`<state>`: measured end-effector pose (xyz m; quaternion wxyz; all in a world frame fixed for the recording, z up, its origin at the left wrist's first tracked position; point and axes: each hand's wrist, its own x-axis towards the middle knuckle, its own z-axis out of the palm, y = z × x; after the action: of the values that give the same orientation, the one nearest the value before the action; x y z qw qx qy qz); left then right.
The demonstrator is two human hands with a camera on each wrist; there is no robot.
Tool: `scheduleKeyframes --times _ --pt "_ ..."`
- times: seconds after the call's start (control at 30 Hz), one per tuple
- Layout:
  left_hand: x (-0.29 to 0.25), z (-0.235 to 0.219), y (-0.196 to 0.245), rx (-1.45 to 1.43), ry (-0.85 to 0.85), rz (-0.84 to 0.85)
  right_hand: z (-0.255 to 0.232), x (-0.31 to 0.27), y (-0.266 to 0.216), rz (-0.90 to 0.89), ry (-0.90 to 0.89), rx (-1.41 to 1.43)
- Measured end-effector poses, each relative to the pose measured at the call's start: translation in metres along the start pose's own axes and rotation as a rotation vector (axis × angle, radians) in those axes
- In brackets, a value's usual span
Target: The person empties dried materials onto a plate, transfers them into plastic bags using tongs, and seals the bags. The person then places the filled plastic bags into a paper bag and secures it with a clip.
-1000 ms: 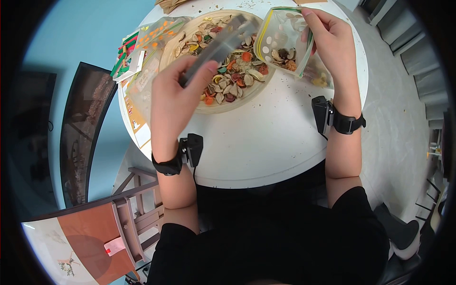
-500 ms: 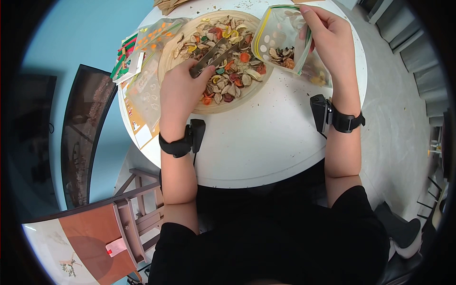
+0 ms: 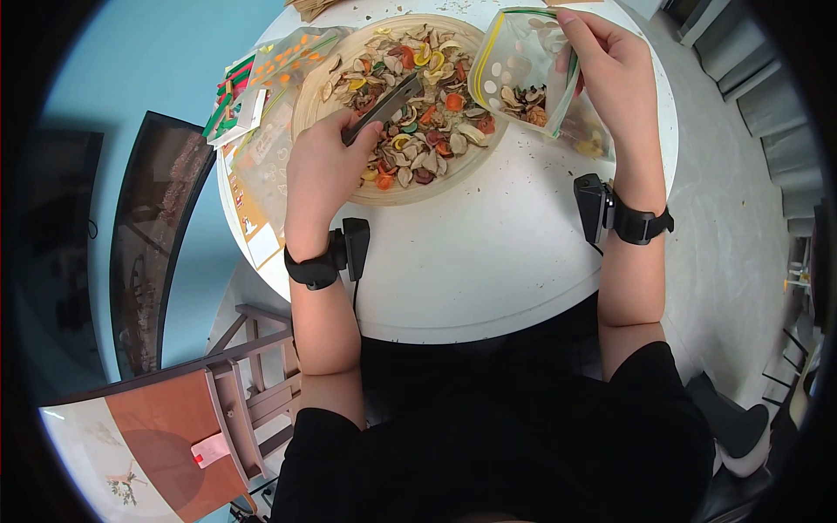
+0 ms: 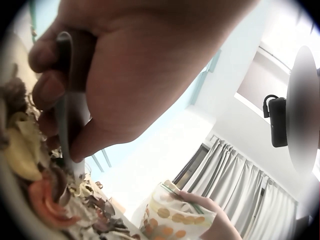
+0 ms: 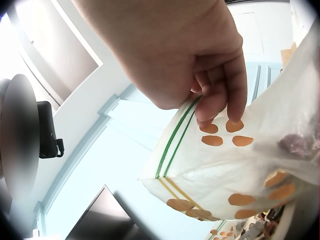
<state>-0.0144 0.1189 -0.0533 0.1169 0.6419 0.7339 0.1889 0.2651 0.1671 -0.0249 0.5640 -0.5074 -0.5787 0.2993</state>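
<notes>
My left hand point(image 3: 323, 174) grips a pair of metal tongs point(image 3: 384, 109), their tips down among dried petals and slices point(image 3: 425, 161) in a round, shallow wooden tray point(image 3: 388, 197). In the left wrist view, the fingers wrap the bent end of the tongs point(image 4: 63, 120), close above the petals. My right hand point(image 3: 613, 78) pinches the green zip edge of a dotted, see-through zip bag point(image 3: 510, 65). The bag's mouth gapes toward the tray, and some dried pieces point(image 3: 530, 109) lie in its bottom. Orange dots mark its side in the right wrist view.
Another filled bag point(image 3: 586, 139) lies behind the held one. Left of the tray are more dotted zip bags point(image 3: 296, 54) and a white box point(image 3: 240, 131) with green and red pieces. Brown paper point(image 3: 309, 9) sits at the far edge of the white round table point(image 3: 471, 270); crumbs are scattered there.
The left hand has lowered the tongs from near the bag's side into the petals. Their arms stood apart half a second ago and now appear closer together. The right hand keeps holding the bag.
</notes>
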Motion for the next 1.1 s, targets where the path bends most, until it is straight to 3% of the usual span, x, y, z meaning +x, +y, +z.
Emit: scheduleKeyframes --times 0.17,0.27,0.4,0.6,0.9,1.1 --pt "0.003 -0.009 -0.017 -0.128 0.04 -0.046 -0.001 0.0 0.0 0.011 -0.003 0.006" --pt "0.004 -0.021 -0.018 -0.119 0.167 -0.143 0.0 0.001 0.004 0.005 -0.001 0.031" --pt "0.008 -0.023 -0.031 -0.084 0.018 -0.233 -0.001 0.001 0.003 0.015 -0.013 0.022" --pt "0.002 -0.018 -0.022 -0.098 -0.138 -0.129 -0.001 0.002 0.004 0.015 -0.021 0.044" --pt "-0.005 -0.007 -0.01 0.061 -0.042 -0.007 0.0 -0.001 -0.001 0.026 -0.017 0.019" --pt "-0.004 -0.009 -0.009 -0.019 -0.037 -0.06 0.0 0.0 0.001 0.012 -0.017 0.039"
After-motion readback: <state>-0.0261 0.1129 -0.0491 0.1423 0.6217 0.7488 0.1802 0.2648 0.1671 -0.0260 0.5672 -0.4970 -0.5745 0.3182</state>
